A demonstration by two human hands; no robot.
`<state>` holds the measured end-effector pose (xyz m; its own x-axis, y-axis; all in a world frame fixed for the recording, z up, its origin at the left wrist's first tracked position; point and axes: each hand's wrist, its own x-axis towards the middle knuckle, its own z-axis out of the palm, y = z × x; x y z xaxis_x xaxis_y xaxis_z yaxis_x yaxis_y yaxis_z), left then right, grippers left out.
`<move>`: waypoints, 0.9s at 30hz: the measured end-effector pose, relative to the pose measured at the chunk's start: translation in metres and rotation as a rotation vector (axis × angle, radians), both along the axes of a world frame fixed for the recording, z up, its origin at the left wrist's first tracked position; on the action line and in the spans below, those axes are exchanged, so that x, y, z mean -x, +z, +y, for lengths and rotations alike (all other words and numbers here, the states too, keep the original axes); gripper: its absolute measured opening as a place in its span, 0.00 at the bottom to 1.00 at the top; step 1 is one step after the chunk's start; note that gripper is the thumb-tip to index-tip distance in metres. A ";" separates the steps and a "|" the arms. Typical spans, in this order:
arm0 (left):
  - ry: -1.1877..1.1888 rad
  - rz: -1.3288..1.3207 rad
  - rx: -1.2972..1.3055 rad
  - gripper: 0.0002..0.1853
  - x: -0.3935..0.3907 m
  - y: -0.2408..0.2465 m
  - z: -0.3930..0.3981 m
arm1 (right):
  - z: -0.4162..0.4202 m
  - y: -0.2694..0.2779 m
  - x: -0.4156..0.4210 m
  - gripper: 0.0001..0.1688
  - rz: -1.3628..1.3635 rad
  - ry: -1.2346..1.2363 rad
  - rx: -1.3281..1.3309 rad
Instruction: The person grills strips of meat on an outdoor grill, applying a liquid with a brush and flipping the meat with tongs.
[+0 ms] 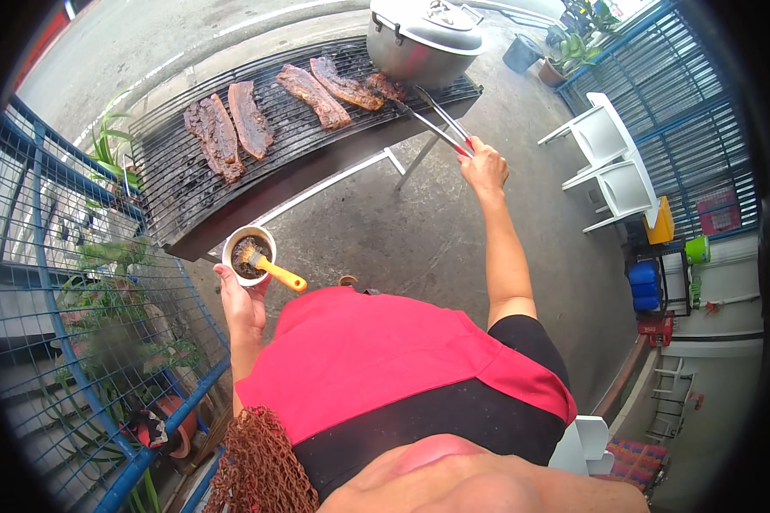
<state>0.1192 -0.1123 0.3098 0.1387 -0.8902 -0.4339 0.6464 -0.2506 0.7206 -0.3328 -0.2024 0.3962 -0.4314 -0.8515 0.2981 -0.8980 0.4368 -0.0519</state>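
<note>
My left hand (242, 304) holds a white bowl (228, 242) of dark sauce near the grill's front left corner. A basting brush (279, 273) with a yellow handle rests in the bowl, bristles in the sauce. In my right hand (486, 168) is a pair of metal tongs (437, 122) with red grips. Their tips reach the grill at a small dark piece of meat (385, 86) beside the pot; whether they grip it I cannot tell. Several grilled pork belly strips (313, 96) lie on the charcoal grill's grate (167, 154), browned and charred in places.
A large lidded metal pot (417, 54) stands on the grill's right end. Blue wire fencing (58, 282) with plants runs along my left. White plastic chairs (606, 138) stand at the right by a blue slatted gate (667, 96). A potted plant (555, 70) sits behind them.
</note>
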 end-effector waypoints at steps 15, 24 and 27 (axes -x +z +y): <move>0.020 0.004 -0.013 0.33 0.012 0.003 0.008 | -0.022 -0.024 0.040 0.20 -0.240 -0.060 -0.057; -0.013 0.005 0.004 0.33 0.028 0.005 0.007 | -0.041 -0.071 0.031 0.20 -0.987 0.035 0.035; -0.009 0.003 -0.038 0.32 0.033 0.008 0.006 | -0.043 -0.071 0.018 0.17 -1.102 -0.040 0.030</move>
